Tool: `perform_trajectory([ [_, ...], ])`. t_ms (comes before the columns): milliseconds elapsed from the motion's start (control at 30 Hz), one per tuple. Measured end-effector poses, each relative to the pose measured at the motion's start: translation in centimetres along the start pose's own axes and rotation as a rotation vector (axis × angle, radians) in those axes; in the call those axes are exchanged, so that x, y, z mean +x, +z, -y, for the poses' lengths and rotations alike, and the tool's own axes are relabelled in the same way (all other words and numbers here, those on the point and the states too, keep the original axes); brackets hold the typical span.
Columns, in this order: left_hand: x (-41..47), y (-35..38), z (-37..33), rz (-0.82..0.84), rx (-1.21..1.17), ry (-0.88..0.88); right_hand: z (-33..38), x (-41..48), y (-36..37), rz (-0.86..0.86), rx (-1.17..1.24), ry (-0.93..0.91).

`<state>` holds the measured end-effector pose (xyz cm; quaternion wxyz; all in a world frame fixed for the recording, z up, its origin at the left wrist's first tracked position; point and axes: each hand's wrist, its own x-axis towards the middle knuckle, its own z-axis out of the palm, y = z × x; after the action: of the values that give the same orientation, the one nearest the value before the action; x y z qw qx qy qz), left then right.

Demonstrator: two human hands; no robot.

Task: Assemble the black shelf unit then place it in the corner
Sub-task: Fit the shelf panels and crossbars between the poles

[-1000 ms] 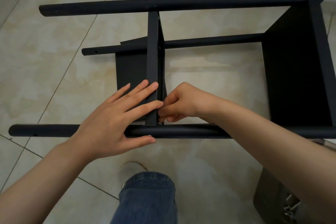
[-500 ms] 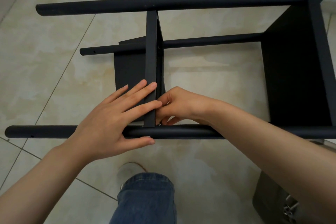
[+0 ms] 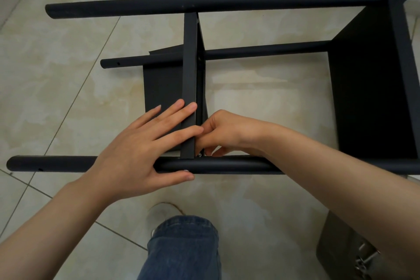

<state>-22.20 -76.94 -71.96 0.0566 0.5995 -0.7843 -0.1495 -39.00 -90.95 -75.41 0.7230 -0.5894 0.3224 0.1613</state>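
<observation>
Shelf unit (image 3: 368, 88), mid-frame: stiff, probably light; grip the poles (image 3: 227, 3). Left hand (image 3: 136, 150) lies flat on the panel (image 3: 189, 63); right hand (image 3: 227, 134) pinches, perhaps, a screw (image 3: 199, 154).

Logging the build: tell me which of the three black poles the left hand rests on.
The nearest pole, lowest in view: the left hand lies across it. The middle pole and the far pole lie beyond, untouched.

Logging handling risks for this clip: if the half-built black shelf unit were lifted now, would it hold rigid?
Probably wobbly: the left hand presses the middle shelf while the right hand works at its joint with the near pole, so that corner seems unfastened. Likely light: its parts look thin. Unlikely to roll, since the end shelf braces it.
</observation>
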Motion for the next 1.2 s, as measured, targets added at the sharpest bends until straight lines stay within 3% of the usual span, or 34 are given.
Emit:
perform_trajectory([
  [333,0.0,0.0,0.0,-0.011,0.002,-0.002,0.5,1.1,-1.1,0.259,0.029,0.129],
  [633,0.0,0.1,0.0,-0.012,-0.007,-0.004,0.0,1.5,-1.4,0.379,0.172,0.237],
  [1200,0.0,0.1,0.0,-0.024,-0.008,0.001,-0.2,1.6,-1.2,0.316,0.063,0.197],
])
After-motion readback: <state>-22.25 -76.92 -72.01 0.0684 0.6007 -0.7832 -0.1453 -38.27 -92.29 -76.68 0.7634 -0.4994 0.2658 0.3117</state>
